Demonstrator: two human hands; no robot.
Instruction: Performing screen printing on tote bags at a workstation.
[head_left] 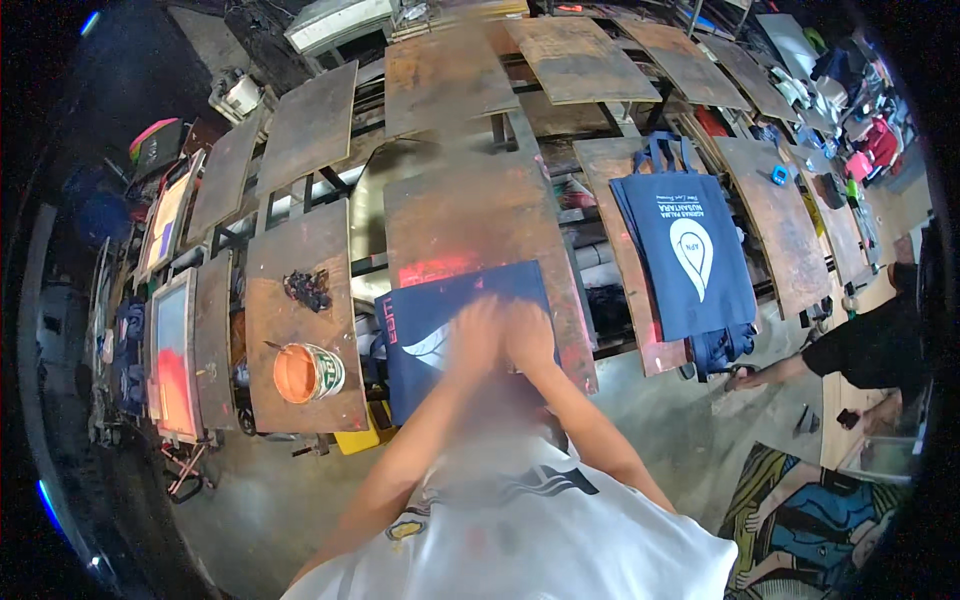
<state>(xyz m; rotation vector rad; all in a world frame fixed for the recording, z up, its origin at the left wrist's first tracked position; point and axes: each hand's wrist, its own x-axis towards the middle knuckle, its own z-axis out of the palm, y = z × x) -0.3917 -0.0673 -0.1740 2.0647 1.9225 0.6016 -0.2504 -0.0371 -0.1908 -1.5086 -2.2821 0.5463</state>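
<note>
One left hand (474,335) and one right hand (530,338) meet over one bag (422,348) on one board (520,215) (blurred, so I cannot tell their grip); one tub (308,373) stands leftward.

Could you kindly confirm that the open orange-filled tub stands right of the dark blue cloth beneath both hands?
Not quite: the head view shows the open orange-filled tub standing left of the dark blue cloth beneath the left hand and right hand.

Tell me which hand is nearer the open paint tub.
Left. The left hand is over the navy bag, to the right of the paint tub; the right hand is farther right.
</note>
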